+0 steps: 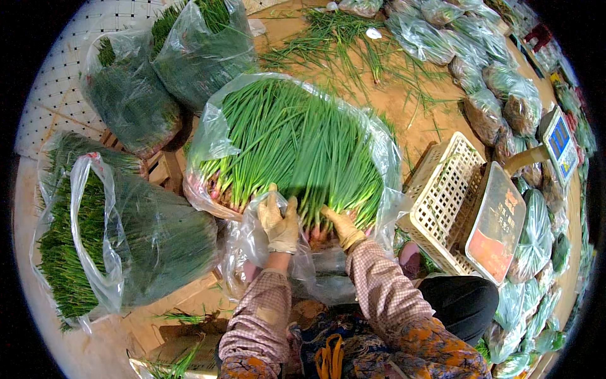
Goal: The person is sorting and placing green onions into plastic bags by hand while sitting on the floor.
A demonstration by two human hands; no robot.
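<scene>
A large clear plastic bag (215, 128) lies open in front of me, packed with green onions (303, 137). Their leaves point away and their pale, reddish root ends face me. My left hand (279, 225), in a cream glove, is at the bag's near edge with its fingers spread against the stalk bases. Loose bag film wraps around that hand; whether the fingers pinch it is unclear. My right hand (344, 226), gloved too, reaches among the lower stalks right of a small cluster of roots (318, 233). Its fingertips are partly hidden by the stalks.
Filled bags of green onions stand at left (156, 237) and upper left (203, 61). Loose green onions (341, 38) litter the brown floor beyond. At right are a plastic crate (433, 203) and a digital scale (497, 222), with many bagged bundles (532, 237) behind.
</scene>
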